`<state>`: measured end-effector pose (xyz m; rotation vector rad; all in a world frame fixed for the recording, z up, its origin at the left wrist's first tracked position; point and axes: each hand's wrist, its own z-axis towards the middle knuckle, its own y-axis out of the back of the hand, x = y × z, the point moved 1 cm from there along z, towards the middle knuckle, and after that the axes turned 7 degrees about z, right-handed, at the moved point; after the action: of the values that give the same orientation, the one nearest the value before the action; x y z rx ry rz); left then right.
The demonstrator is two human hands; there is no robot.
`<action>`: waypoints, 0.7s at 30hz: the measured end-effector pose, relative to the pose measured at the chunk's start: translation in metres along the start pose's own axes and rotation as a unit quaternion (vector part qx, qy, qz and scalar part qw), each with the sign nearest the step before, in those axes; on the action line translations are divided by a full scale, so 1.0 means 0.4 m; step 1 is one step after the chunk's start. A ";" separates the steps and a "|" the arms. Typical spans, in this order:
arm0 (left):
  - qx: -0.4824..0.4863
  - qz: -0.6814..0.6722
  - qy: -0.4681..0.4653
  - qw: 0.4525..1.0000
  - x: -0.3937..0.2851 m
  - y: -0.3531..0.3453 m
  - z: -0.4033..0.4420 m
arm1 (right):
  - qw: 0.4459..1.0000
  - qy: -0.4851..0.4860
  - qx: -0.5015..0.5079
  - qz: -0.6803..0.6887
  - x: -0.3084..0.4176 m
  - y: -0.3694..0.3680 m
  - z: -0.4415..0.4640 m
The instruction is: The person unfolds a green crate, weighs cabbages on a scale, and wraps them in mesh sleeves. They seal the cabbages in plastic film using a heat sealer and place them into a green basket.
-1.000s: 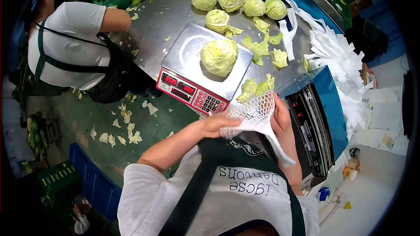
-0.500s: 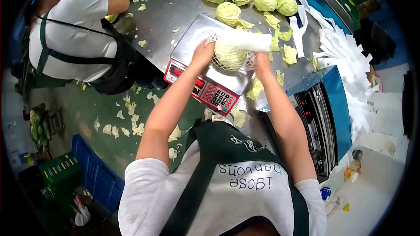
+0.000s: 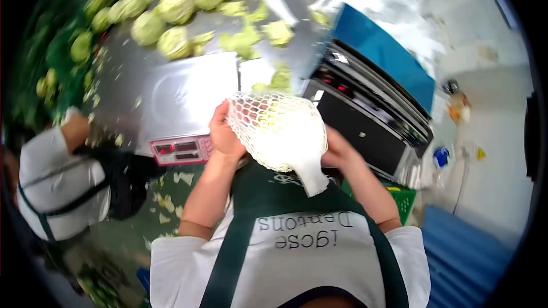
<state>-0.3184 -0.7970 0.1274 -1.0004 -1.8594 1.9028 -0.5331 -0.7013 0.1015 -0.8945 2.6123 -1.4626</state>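
your left hand (image 3: 226,136) and right hand (image 3: 335,149) grip the cabbage (image 3: 268,121) in its white net (image 3: 310,178) between them, near the red-fronted scale (image 3: 191,97) on the surface (image 3: 123,60)

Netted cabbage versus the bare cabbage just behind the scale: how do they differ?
The netted cabbage is covered by white mesh; the bare cabbage has no net. The netted cabbage is held up in the left hand, with the right hand at its other side; the bare cabbage rests on the metal table. Both look roundish and pale green.
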 end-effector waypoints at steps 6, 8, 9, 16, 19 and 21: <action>-0.025 0.469 -0.033 0.882 0.208 -0.281 0.298 | 0.945 0.314 0.091 -0.018 0.165 -0.028 -0.268; -0.099 0.380 -0.022 0.919 0.289 -0.292 0.394 | 0.932 0.346 0.103 -0.026 0.311 0.053 -0.289; -0.055 0.418 -0.059 0.905 0.327 -0.323 0.427 | 0.906 0.414 0.052 -0.068 0.378 0.055 -0.291; 0.142 0.591 -0.087 0.789 0.582 -0.321 0.796 | 0.805 0.467 -0.190 -0.312 0.756 0.212 -0.247; 0.149 0.727 -0.040 0.669 0.586 -0.250 0.830 | 0.761 0.398 -0.262 -0.439 0.807 0.288 -0.239; 0.132 0.797 -0.052 0.586 0.536 -0.243 0.806 | 0.717 0.410 -0.251 -0.505 0.822 0.300 -0.281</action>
<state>-0.7066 -0.8893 0.1376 -2.9668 -0.0978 2.7198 -0.8962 -0.7262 0.1537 -2.6034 3.4223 -1.4692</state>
